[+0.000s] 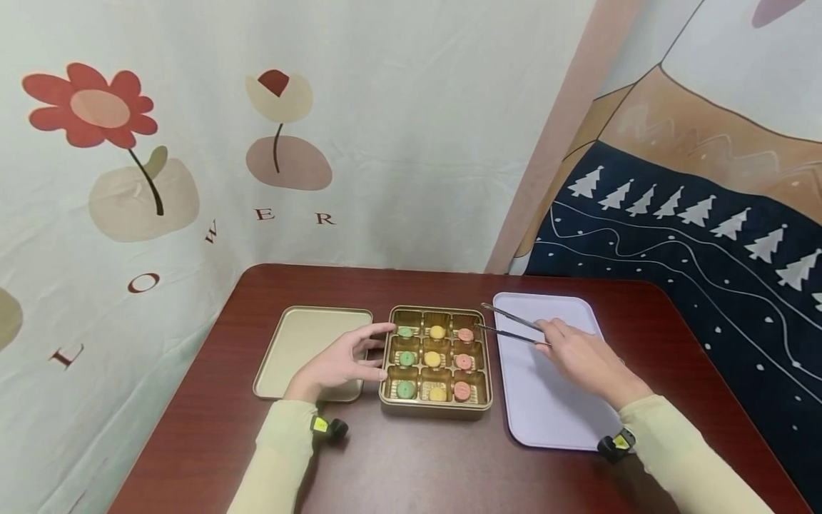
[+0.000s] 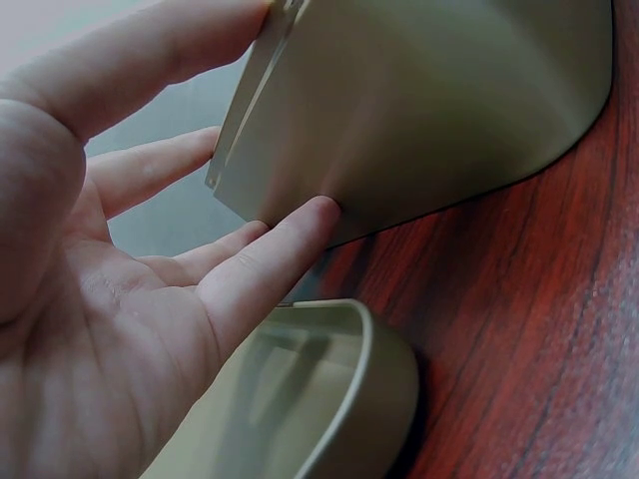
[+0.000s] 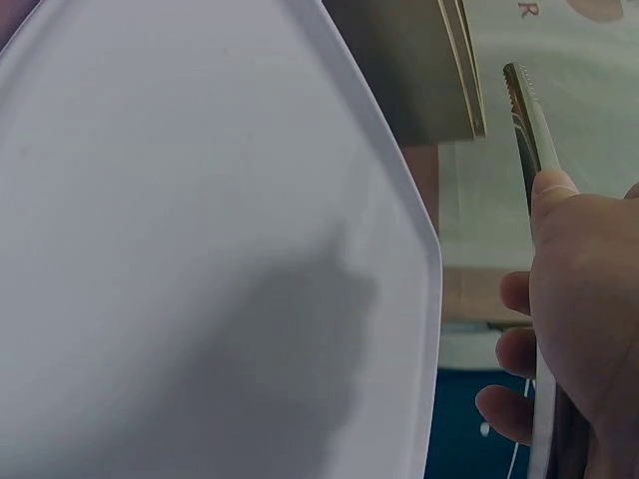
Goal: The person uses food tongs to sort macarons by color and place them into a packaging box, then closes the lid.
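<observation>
A gold tin box (image 1: 437, 412) with a compartmented gold insert sits mid-table. Its compartments hold small round pieces that look like macarons: green ones (image 1: 407, 358) on the left, yellow ones (image 1: 433, 359) in the middle, pink ones (image 1: 463, 362) on the right. My left hand (image 1: 337, 364) touches the box's left side with extended fingers, thumb near the front corner; the left wrist view shows fingertips against the wall. My right hand (image 1: 581, 360) grips metal tongs (image 1: 514, 317) with serrated tips (image 3: 516, 85). The tongs' arms are spread, their tips by the box's right back corner.
The shallow gold lid (image 1: 282, 350) lies left of the box, partly under my left hand. A pale lilac tray (image 1: 546, 421) lies to the right, beneath my right hand. The reddish-brown table (image 1: 411, 464) meets a printed curtain (image 1: 417, 143) behind.
</observation>
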The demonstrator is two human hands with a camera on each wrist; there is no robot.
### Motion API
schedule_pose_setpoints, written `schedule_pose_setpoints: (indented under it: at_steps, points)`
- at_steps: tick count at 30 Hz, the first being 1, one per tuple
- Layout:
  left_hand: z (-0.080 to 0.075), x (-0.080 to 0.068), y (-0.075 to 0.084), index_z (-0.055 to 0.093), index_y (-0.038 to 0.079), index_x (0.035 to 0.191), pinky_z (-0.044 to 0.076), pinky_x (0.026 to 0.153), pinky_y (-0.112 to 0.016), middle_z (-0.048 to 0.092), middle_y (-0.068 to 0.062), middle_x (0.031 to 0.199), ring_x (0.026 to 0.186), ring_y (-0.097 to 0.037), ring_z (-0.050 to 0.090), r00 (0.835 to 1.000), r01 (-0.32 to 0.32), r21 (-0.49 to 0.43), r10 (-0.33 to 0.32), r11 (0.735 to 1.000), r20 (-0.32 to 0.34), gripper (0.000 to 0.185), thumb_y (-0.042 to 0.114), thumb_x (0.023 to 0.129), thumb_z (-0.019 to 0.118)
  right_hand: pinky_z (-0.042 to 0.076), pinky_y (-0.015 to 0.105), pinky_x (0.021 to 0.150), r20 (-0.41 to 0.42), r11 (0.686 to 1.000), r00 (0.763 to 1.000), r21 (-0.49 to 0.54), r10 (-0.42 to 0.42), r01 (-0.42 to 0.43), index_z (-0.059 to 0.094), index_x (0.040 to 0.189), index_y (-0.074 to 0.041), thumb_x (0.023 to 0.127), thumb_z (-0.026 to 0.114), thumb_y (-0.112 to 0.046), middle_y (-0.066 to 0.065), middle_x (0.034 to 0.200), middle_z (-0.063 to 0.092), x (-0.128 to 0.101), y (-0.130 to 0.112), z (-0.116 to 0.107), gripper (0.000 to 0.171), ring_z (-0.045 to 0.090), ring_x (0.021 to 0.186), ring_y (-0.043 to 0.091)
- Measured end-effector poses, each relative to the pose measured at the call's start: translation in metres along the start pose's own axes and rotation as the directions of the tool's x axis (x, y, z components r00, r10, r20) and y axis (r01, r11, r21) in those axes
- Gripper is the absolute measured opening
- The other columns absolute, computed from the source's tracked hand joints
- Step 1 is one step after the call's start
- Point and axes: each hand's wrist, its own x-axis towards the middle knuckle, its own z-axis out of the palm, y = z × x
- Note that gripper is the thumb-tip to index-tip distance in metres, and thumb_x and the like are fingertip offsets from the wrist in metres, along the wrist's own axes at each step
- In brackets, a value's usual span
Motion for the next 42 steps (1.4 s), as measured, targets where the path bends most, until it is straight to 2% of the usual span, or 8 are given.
schedule_pose_setpoints:
  at_steps: [6, 13, 19, 25, 30, 36, 39, 42]
  points:
    - [-0.001, 0.000, 0.000, 0.039, 0.006, 0.160, 0.048, 0.117, -0.046, 0.041, -0.022, 0.161, 0.144, -0.047, 0.043, 1.000, 0.002, -0.012, -0.002, 1.000, -0.008, 0.092, -0.002, 0.082, 0.086, 0.067, 0.048, 0.077, 0.028, 0.993, 0.993, 0.016, 0.119, -0.119, 0.059, 0.136, -0.002, 0.099, 0.074, -0.027, 0.015, 0.112, 0.070, -0.015, 0.012, -0.005, 0.047, 0.067, 0.087, 0.024]
    - [-0.001, 0.000, 0.001, 0.039, 0.005, 0.160, 0.048, 0.117, -0.047, 0.041, -0.023, 0.161, 0.144, -0.047, 0.043, 1.000, 0.005, -0.003, -0.005, 1.000, -0.006, 0.091, -0.002, 0.082, 0.086, 0.065, 0.055, 0.080, 0.080, 0.961, 0.961, 0.054, 0.266, -0.271, 0.053, 0.140, 0.000, 0.101, 0.071, -0.026, 0.018, 0.114, 0.065, -0.039, 0.027, -0.013, 0.050, 0.064, 0.092, 0.028]
    - [-0.001, 0.000, 0.001, 0.039, 0.005, 0.160, 0.048, 0.117, -0.046, 0.042, -0.024, 0.160, 0.143, -0.047, 0.043, 1.000, 0.006, 0.001, -0.006, 1.000, -0.006, 0.092, -0.002, 0.082, 0.086, 0.063, 0.062, 0.080, 0.031, 0.942, 0.944, 0.050, 0.329, -0.331, 0.049, 0.142, 0.008, 0.103, 0.068, -0.024, 0.028, 0.122, 0.062, -0.063, 0.043, -0.011, 0.054, 0.065, 0.096, 0.036]
    - [-0.001, 0.000, 0.000, 0.036, 0.002, 0.161, 0.047, 0.117, -0.047, 0.040, -0.025, 0.160, 0.144, -0.049, 0.042, 1.000, -0.003, -0.003, 0.003, 1.000, 0.006, 0.093, -0.002, 0.082, 0.085, 0.062, 0.061, 0.064, -0.059, 0.925, 0.923, 0.042, 0.380, -0.378, 0.049, 0.136, 0.009, 0.102, 0.069, -0.018, 0.029, 0.112, 0.061, -0.083, 0.059, -0.007, 0.048, 0.060, 0.076, 0.032]
    - [0.000, 0.000, 0.000, 0.035, 0.002, 0.161, 0.046, 0.118, -0.048, 0.040, -0.025, 0.161, 0.144, -0.049, 0.042, 1.000, -0.004, -0.005, 0.004, 1.000, 0.012, 0.093, -0.002, 0.083, 0.085, 0.055, 0.055, 0.048, -0.080, 0.888, 0.884, 0.057, 0.460, -0.457, 0.049, 0.130, 0.011, 0.103, 0.065, -0.016, 0.028, 0.100, 0.058, -0.098, 0.070, -0.005, 0.041, 0.054, 0.063, 0.029]
    - [0.000, 0.000, 0.001, 0.036, 0.003, 0.161, 0.046, 0.118, -0.049, 0.039, -0.025, 0.161, 0.144, -0.049, 0.041, 1.000, 0.001, -0.006, -0.001, 1.000, 0.009, 0.093, 0.000, 0.083, 0.086, 0.054, 0.065, 0.052, -0.054, 0.826, 0.825, 0.049, 0.563, -0.561, 0.046, 0.128, 0.021, 0.106, 0.059, -0.015, 0.034, 0.096, 0.054, -0.115, 0.080, -0.004, 0.044, 0.057, 0.065, 0.040]
    - [0.000, 0.000, 0.000, 0.036, 0.003, 0.161, 0.046, 0.118, -0.049, 0.039, -0.025, 0.162, 0.144, -0.049, 0.041, 1.000, -0.003, -0.006, 0.003, 1.000, 0.011, 0.093, 0.001, 0.083, 0.086, 0.051, 0.063, 0.050, -0.037, 0.796, 0.796, 0.046, 0.605, -0.603, 0.046, 0.123, 0.022, 0.107, 0.056, -0.016, 0.034, 0.092, 0.053, -0.122, 0.084, -0.004, 0.042, 0.057, 0.064, 0.042]
    - [0.000, 0.000, 0.000, 0.036, 0.003, 0.161, 0.046, 0.118, -0.049, 0.039, -0.024, 0.162, 0.145, -0.049, 0.041, 1.000, -0.004, -0.007, 0.004, 1.000, 0.013, 0.093, 0.000, 0.083, 0.086, 0.047, 0.057, 0.044, -0.016, 0.766, 0.767, 0.051, 0.642, -0.641, 0.046, 0.110, 0.018, 0.109, 0.053, -0.018, 0.029, 0.084, 0.051, -0.129, 0.086, -0.003, 0.037, 0.054, 0.059, 0.039]
